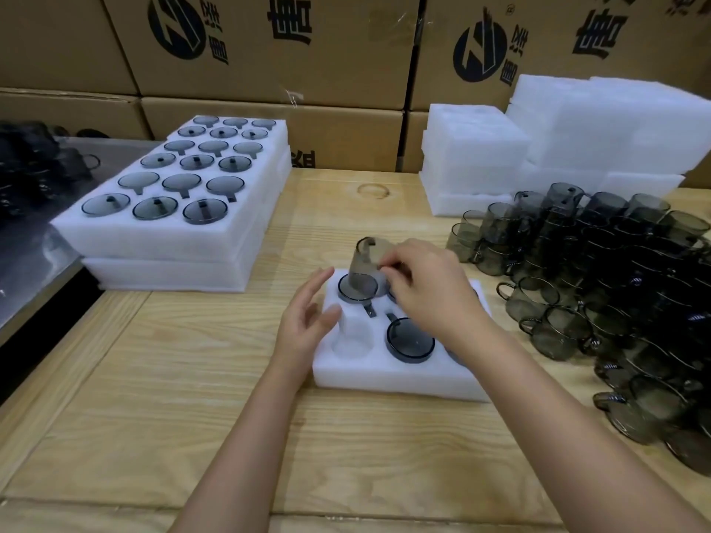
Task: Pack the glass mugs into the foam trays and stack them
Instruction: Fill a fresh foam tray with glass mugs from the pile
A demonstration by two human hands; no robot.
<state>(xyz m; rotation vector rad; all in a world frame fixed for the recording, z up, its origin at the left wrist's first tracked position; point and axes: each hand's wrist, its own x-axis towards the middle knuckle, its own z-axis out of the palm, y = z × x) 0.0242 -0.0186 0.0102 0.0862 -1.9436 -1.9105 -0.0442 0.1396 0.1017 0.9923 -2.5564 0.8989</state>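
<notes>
two forearms point(246, 436) reach in over the bench point(154, 417). right hand point(427, 286) pinches a smoky glass mug point(364, 263) in curled fingers, tilted over the back-left pocket of the white foam tray point(384, 382), probably to line its handle up with the slot. left hand point(307, 321) hovers at the tray's left side, fingers straight and spread, holding nothing, likely ready to steady the foam. one seated mug point(409, 340) sits mid-front; the front-left pocket point(351, 342) is empty. loose mugs point(600, 302) crowd the right, close under the right arm; filled stacked trays point(173, 232) stand left, spare foam trays point(473, 148) behind.

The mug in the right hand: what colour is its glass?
Smoky see-through grey mug, clearest in head view.
</notes>
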